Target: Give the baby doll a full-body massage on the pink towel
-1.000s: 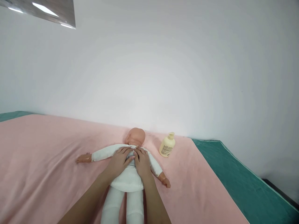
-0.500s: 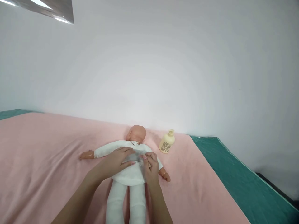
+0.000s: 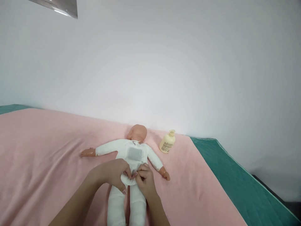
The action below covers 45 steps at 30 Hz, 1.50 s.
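A baby doll (image 3: 138, 133) with a bare head and white cloth body lies on its back, arms spread out. On its chest shows a grey rectangular patch (image 3: 134, 154). My left hand (image 3: 116, 174) is at the lower edge of the torso, fingers curled onto the white cloth (image 3: 127, 180) and thumb lower down by the leg. Close beside it, my right hand (image 3: 146, 180) pinches at the same cloth, its fingertips nearly meeting those of the left. Exactly what lies between the fingertips is partly hidden.
A pale yellow pump bottle (image 3: 167, 142) stands to the right of the doll's head. Under everything is a pink blanket (image 3: 58, 141), over a green sheet (image 3: 230, 169) that shows at the right. A white wall (image 3: 150, 62) rises behind.
Both hands have moved down from the doll's chest to the lower torso, uncovering the grey patch. The left fingers, previously spread flat, are now curled. The view has shifted slightly.
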Available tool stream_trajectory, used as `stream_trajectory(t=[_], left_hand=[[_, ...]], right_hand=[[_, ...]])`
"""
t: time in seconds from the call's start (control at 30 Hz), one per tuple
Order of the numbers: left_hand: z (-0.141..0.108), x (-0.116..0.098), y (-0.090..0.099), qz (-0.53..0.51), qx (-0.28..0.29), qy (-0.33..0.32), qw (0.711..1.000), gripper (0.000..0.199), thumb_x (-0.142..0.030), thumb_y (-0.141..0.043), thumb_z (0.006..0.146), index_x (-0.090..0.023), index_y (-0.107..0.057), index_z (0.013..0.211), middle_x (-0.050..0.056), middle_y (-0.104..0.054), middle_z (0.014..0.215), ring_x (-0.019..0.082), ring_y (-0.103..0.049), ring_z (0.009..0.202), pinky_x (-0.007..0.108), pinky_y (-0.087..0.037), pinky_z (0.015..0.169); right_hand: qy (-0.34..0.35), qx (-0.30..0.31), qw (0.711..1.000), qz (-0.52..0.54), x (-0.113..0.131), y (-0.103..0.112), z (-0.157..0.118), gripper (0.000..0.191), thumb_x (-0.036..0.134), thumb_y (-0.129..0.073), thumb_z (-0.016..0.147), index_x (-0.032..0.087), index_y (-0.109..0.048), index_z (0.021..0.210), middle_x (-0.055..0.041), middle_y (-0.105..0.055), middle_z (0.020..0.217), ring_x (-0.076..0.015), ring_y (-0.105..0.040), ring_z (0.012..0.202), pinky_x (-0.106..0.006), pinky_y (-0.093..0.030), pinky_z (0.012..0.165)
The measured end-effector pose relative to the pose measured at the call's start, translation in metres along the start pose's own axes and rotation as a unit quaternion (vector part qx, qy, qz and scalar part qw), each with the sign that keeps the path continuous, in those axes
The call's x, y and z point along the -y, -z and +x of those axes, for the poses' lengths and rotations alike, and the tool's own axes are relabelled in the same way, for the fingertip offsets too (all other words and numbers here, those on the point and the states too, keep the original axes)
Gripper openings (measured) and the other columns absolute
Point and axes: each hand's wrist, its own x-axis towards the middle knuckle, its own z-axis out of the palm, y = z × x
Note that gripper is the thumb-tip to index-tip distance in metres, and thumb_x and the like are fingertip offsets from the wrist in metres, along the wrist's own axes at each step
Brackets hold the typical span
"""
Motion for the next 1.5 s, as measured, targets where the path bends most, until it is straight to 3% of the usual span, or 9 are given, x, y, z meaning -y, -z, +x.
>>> stream_trajectory(t=[0.17,0.3,0.43,0.73,0.9,1.07,1.2,1.3,1.5], left_hand=[[0.007,-0.001,0.006,-0.042,0.069,0.032,0.996,0.039,-0.037,-0.077,0.053,-0.019,-0.076,0.087,0.005,-0.073,0.082,0.024,-0.062,0.073,0.031,-0.048,0.067],[0.003,-0.006,0.014,-0.041,0.036,0.061,0.997,0.033,-0.038,-0.072,0.061,-0.021,-0.075,0.089,0.004,-0.073,0.092,0.026,-0.063,0.085,0.031,-0.048,0.07],[-0.002,-0.007,0.021,-0.021,0.004,0.091,0.996,0.034,-0.041,-0.068,0.065,-0.022,-0.073,0.093,0.004,-0.071,0.099,0.029,-0.062,0.094,0.032,-0.048,0.074],[0.006,0.0,0.014,-0.028,0.017,0.072,0.997,0.032,-0.038,-0.071,0.061,-0.02,-0.073,0.088,0.004,-0.071,0.097,0.028,-0.062,0.091,0.03,-0.049,0.073],[0.004,0.003,0.018,-0.001,-0.036,0.07,0.997,0.03,-0.038,-0.066,0.069,-0.025,-0.071,0.096,0.002,-0.071,0.096,0.028,-0.063,0.089,0.034,-0.047,0.074],[0.007,0.01,0.011,0.017,-0.057,0.051,0.997,0.03,-0.037,-0.068,0.067,-0.024,-0.071,0.095,0.003,-0.07,0.098,0.03,-0.062,0.091,0.035,-0.047,0.074],[0.009,0.01,0.008,0.021,-0.051,0.07,0.996,0.033,-0.034,-0.071,0.063,-0.024,-0.07,0.094,0.004,-0.069,0.098,0.031,-0.062,0.092,0.035,-0.048,0.073],[0.008,0.006,0.01,0.015,-0.056,0.069,0.996,0.028,-0.033,-0.067,0.067,-0.025,-0.07,0.094,0.002,-0.069,0.098,0.029,-0.061,0.093,0.036,-0.047,0.075],[0.012,0.014,0.009,0.011,-0.1,0.063,0.993,0.028,-0.031,-0.062,0.072,-0.023,-0.068,0.098,0.004,-0.068,0.106,0.03,-0.058,0.1,0.039,-0.046,0.084]], right_hand=[[-0.032,0.036,0.998,-0.03,-0.019,-0.014,0.042,0.029,0.031,-0.057,0.08,0.028,-0.065,0.052,-0.0007,-0.054,0.055,-0.0204,-0.056,0.066,-0.036,-0.045,0.066],[-0.084,-0.011,0.994,-0.068,-0.036,-0.035,0.125,0.016,0.04,-0.06,0.08,0.035,-0.074,0.08,-0.0034,-0.068,0.087,-0.0243,-0.059,0.094,-0.039,-0.046,0.077],[-0.13,-0.045,0.986,-0.094,-0.056,-0.057,0.182,0.033,0.037,-0.061,0.08,0.029,-0.067,0.112,-0.0075,-0.061,0.12,-0.0259,-0.048,0.117,-0.047,-0.036,0.098],[-0.189,-0.085,0.971,-0.122,-0.084,-0.079,0.197,0.044,0.018,-0.061,0.075,0.029,-0.065,0.118,-0.0067,-0.055,0.125,-0.041,-0.028,0.134,-0.062,-0.019,0.108],[-0.133,-0.081,0.983,-0.097,-0.073,-0.069,0.186,0.031,0.026,-0.06,0.087,0.033,-0.062,0.116,-0.0051,-0.053,0.128,-0.0312,-0.043,0.125,-0.053,-0.034,0.103],[-0.082,-0.059,0.993,-0.067,-0.055,-0.043,0.132,0.027,0.037,-0.053,0.094,0.021,-0.058,0.116,-0.0081,-0.056,0.122,-0.0198,-0.058,0.102,-0.04,-0.049,0.088],[-0.07,-0.048,0.995,-0.052,-0.042,-0.022,0.075,0.021,0.035,-0.05,0.095,0.023,-0.066,0.102,-0.0041,-0.064,0.089,-0.019,-0.062,0.084,-0.039,-0.051,0.081],[-0.067,-0.054,0.996,-0.03,-0.035,-0.01,0.039,0.035,0.029,-0.038,0.098,0.029,-0.072,0.088,-0.0028,-0.059,0.066,-0.0211,-0.062,0.075,-0.039,-0.049,0.077],[-0.068,-0.081,0.994,-0.027,-0.022,0.0,0.01,0.02,0.029,-0.051,0.091,0.025,-0.07,0.095,-0.0066,-0.064,0.096,-0.0244,-0.058,0.097,-0.039,-0.044,0.087]])
